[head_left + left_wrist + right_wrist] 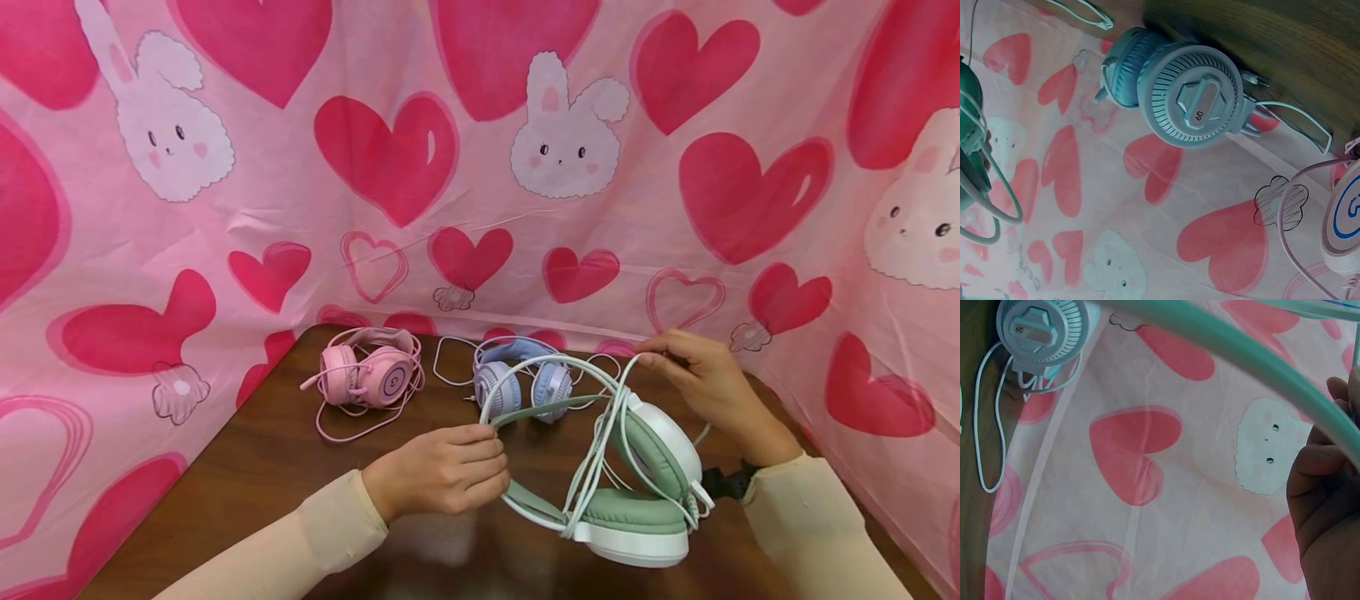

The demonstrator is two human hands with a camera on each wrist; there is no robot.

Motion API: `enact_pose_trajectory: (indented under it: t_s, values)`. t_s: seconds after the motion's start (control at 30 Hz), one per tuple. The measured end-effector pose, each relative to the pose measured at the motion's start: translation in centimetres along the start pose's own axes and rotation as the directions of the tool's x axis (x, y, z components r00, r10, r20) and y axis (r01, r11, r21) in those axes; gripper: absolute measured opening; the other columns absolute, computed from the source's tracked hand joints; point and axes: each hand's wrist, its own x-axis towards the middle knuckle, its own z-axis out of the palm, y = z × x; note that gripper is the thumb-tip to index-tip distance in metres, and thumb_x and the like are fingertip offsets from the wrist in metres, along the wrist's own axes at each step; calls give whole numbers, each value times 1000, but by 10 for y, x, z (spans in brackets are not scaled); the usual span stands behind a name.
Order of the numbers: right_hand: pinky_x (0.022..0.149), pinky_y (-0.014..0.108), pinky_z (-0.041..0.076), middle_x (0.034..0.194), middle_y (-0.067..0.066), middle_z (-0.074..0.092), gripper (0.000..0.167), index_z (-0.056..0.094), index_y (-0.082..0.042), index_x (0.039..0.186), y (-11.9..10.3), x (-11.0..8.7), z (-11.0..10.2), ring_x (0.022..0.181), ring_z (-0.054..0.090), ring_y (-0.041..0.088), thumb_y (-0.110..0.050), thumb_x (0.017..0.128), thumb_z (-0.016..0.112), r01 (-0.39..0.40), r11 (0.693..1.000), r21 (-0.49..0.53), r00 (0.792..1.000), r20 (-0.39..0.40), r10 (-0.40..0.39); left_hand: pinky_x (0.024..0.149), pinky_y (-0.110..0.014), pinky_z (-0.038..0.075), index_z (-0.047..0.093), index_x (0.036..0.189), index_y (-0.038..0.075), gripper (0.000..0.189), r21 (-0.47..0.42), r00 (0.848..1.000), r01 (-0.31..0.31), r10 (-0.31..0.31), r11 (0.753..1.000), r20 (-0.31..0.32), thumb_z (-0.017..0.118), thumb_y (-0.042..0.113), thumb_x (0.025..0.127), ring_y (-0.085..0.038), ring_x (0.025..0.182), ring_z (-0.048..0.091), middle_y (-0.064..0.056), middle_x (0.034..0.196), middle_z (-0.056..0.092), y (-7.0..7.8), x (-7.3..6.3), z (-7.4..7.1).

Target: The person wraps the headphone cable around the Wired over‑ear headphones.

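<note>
A pair of white-and-green headphones (pixel 637 546) is held up over the table, tilted, with its ear cups to the right. My left hand (pixel 450 468) grips the headband at its left end. Above the ear cups, my right hand (pixel 693 379) pinches the pale cable (pixel 600 442) between thumb and fingers. Several strands of that cable loop around the headband and hang beside the green ear pads (pixel 637 510). In the right wrist view, the right hand (pixel 1329 500) shows at the right edge with its fingers curled, partly behind a blurred green band.
Pink headphones (pixel 386 375) with a microphone and loose cord lie at the table's back left. Light blue-purple headphones (pixel 498 392) stand at the back middle, partly overlapped by the held pair. A pink heart-and-rabbit cloth (pixel 480 192) surrounds the brown wooden table (pixel 247 500).
</note>
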Motion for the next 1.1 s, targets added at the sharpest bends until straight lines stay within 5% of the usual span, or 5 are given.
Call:
enact_pose_trajectory:
  t_s: [0.63,0.93,1.0,1.03,1.1]
  values:
    - [63,19,42,81,-4,63,10,73,-11,96,24,-15,15,72,51,9,-5,90,66,-145,989,12,989,15,145,89,-34,50,68,90,11,25,41,997,32,-30,999,-65,46,2,98,-16,86,65,-2,89,69,-13,-2,-4]
    - [70,11,42,86,-9,63,13,69,0,98,38,-24,38,78,53,0,3,93,59,-203,975,89,978,-20,205,92,-35,49,68,93,10,21,29,996,71,-69,997,-51,48,3,97,-17,88,65,-3,93,69,-10,1,1]
    - [72,11,43,87,-8,63,18,69,-1,100,45,-26,45,79,54,1,8,92,55,-180,964,195,981,-33,190,93,-35,48,68,94,9,20,31,997,70,-69,997,-46,49,3,96,-17,89,65,-4,94,69,-10,2,3]
    - [75,13,45,89,-6,65,20,68,-2,104,36,-25,46,81,57,3,8,93,54,-128,932,338,988,-40,150,93,-35,48,68,94,9,20,33,997,71,-69,997,-44,50,3,96,-17,89,64,-4,94,69,-11,3,3]
    - [84,14,45,104,2,67,29,65,-2,117,77,-30,67,95,60,7,8,97,47,90,779,621,993,8,-121,93,-35,48,68,94,9,18,36,996,75,-74,996,-43,51,4,96,-17,89,64,-4,94,69,-12,6,4]
